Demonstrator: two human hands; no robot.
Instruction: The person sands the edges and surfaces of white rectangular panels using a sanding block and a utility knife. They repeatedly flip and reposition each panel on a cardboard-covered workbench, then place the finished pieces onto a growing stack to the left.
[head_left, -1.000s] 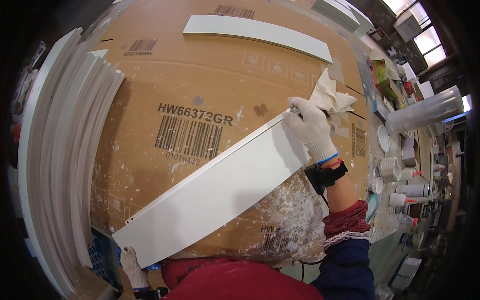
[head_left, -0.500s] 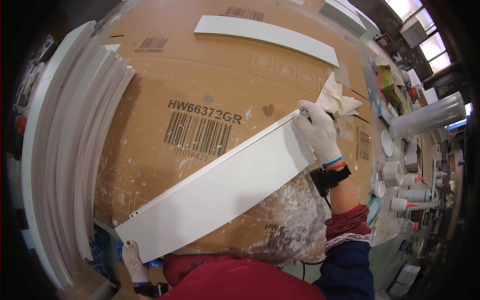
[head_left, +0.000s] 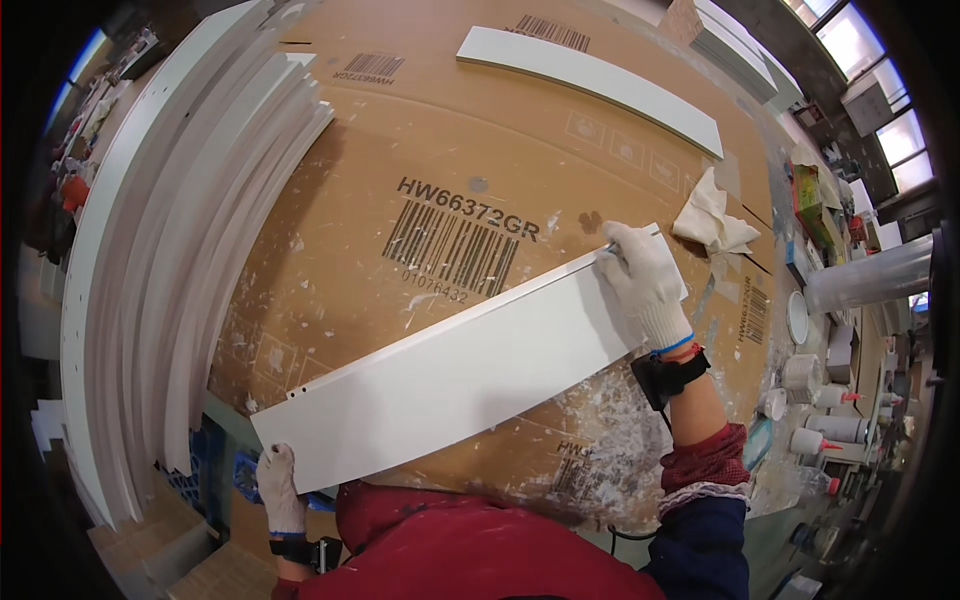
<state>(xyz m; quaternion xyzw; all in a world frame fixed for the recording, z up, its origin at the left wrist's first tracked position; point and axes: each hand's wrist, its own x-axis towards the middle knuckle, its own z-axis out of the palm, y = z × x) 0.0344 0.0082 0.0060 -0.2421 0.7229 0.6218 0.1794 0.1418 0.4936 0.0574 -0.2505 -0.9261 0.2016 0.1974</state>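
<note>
A long white panel [head_left: 470, 370] lies slanting across the cardboard, its left end near me and its right end farther off. Two small dark holes show near its left end. My left hand [head_left: 282, 485], in a white knit glove, grips the panel's near left corner. My right hand [head_left: 645, 285], gloved the same way, is closed at the far long edge, just short of the right end. A small greyish thing pokes out at its fingertips, too hidden to name. Beyond the panel's right end lies a crumpled off-white cloth [head_left: 714, 217], apart from the hand.
Another white strip [head_left: 590, 85] lies at the far side of the cardboard [head_left: 340, 250]. A row of white panels [head_left: 170, 260] stands along the left. More boards [head_left: 735, 45] are stacked at the far right. Glue bottles [head_left: 808, 441], tubs and a clear plastic roll [head_left: 870, 275] line the right side.
My right hand has slid left along the far edge, uncovering the panel's right end and leaving the cloth. My left hand stays on its corner. The whole view has shifted.
</note>
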